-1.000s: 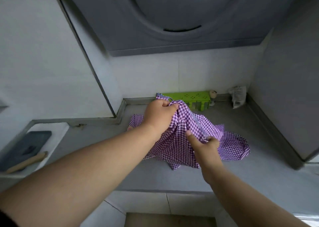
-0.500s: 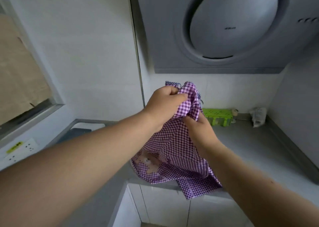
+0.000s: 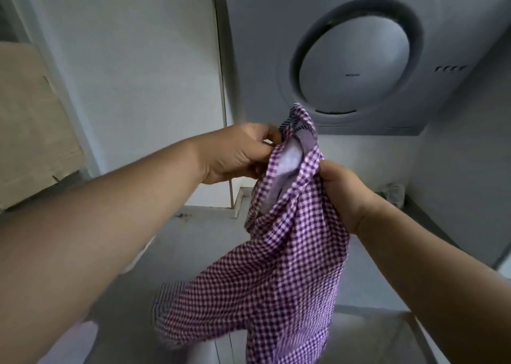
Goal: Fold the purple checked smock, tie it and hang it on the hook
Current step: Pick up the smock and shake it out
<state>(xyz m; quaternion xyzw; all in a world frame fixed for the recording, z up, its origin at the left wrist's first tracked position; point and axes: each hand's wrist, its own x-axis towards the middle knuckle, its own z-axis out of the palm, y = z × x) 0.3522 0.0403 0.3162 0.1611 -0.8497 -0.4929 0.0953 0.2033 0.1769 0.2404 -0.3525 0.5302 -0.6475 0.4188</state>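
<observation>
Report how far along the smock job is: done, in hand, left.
Done: the purple checked smock is off the counter and held up in the air. In hand: the left hand and right hand both grip its bunched top, the rest hanging loose and crumpled. Left: folding, tying and hanging; no neat fold or knot shows, and no hook is in view.

Single head-worn wide-angle view. Faces forward over both forearms toward the wall-mounted hood (image 3: pixel 354 67) and counter (image 3: pixel 210 225); hands and smock (image 3: pixel 265 275) sit close, mid-frame. No second view.
</observation>
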